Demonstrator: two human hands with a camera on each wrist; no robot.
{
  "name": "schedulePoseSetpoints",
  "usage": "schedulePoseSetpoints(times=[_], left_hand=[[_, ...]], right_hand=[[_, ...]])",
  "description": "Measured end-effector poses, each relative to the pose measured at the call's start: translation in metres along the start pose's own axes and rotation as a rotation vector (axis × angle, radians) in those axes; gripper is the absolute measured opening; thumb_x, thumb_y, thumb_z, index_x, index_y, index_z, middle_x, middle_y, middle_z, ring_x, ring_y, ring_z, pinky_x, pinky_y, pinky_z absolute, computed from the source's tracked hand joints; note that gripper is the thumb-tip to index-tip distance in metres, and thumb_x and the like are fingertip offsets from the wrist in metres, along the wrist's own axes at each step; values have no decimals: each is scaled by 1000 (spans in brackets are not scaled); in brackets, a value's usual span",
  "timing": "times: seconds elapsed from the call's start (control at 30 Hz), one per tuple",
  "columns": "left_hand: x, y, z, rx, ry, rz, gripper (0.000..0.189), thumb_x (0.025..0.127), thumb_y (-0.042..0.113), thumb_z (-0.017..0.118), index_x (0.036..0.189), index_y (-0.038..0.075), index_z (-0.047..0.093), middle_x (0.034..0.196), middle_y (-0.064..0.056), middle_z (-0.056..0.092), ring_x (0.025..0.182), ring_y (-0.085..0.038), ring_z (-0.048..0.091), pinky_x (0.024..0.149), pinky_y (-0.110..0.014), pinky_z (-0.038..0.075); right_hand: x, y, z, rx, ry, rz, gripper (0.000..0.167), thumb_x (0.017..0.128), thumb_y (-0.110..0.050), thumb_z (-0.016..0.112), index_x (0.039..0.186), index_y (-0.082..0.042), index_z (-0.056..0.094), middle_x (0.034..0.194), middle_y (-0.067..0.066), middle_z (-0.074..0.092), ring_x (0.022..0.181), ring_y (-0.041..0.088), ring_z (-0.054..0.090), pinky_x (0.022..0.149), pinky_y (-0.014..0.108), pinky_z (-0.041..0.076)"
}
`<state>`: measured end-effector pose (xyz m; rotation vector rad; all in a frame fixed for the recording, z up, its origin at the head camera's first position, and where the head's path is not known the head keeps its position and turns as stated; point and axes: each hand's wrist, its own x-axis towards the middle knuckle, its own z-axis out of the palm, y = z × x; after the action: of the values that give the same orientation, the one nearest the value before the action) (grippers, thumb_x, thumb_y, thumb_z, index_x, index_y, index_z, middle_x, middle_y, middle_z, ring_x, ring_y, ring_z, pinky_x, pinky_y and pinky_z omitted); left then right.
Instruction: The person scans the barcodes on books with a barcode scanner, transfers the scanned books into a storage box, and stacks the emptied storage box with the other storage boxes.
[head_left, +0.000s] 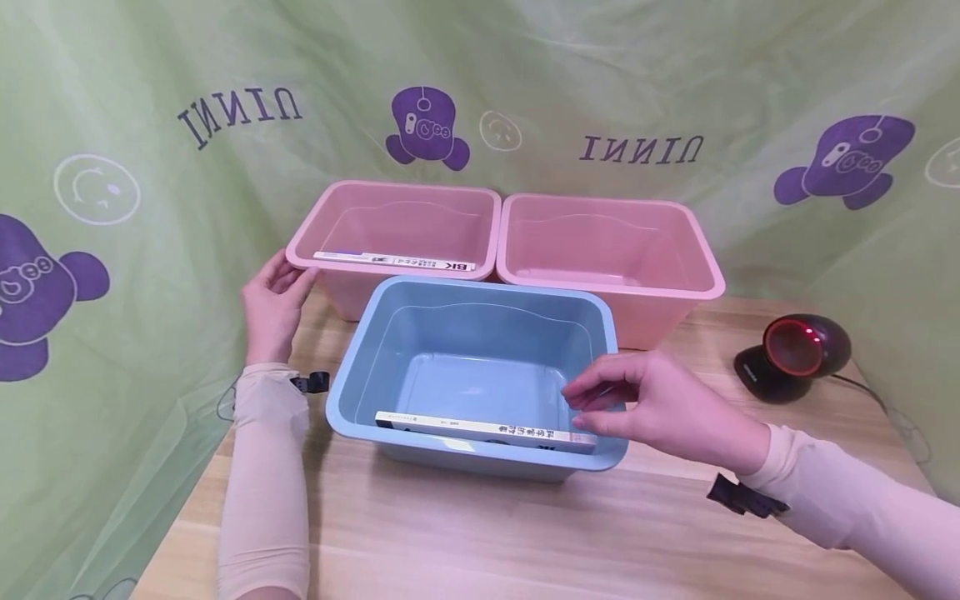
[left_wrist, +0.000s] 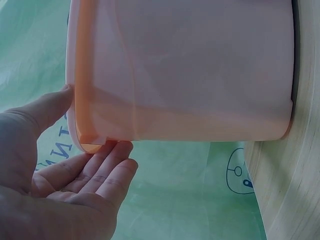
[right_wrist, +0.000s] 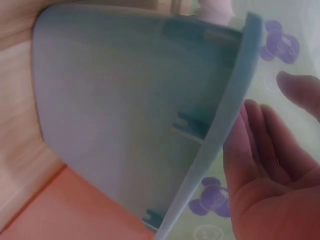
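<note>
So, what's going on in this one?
A person is working between bins on a table. Their left hand grips a corner of the left pink bin, where one book sits by the near wall. Their right hand reaches over the right rim of the blue bin, fingers close to the end of a second book inside.

Curtained wkspace, grn printed drape [head_left: 525, 58], wood-look tbl [head_left: 480, 533]

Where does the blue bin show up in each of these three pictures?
Head: blue bin at centre, slightly low.
Left wrist: not in it.
Right wrist: the blue bin stretches from the left past the centre.
Shared landmark: the green curtain with purple prints.
</note>
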<state>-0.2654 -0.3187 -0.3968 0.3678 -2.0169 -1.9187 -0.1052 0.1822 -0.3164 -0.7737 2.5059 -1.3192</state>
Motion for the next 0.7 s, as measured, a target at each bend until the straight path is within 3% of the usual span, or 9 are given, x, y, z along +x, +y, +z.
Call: schedulePoseSetpoints(times=[0.37,0.6,0.7], left_hand=[[0,0,1,-47,6,1,72,99,13,88,164,13,57,150,-9,69,131,-15,67,97,-7,59],[-1,1,2,-19,9,-5,74,99,16,88,165,14,56,158,-14,66,133,-14,67,99,-8,59],[-1,1,2,-42,12,0,73,98,14,89,164,14,57,152,-11,69,132,-15,67,97,-7,59]], right_hand=[[-6,0,8,-228,9,-136,24,91,-18,95,108,-32,86,104,-25,80,94,-3,72,80,20,62],[-5,2,13,-263,28,-160,24,90,-16,95,106,-32,86,101,-22,81,93,-4,71,79,21,63],[-5,3,16,-278,21,-184,23,91,-15,94,106,-31,86,99,-19,80,89,-5,68,76,20,61]])
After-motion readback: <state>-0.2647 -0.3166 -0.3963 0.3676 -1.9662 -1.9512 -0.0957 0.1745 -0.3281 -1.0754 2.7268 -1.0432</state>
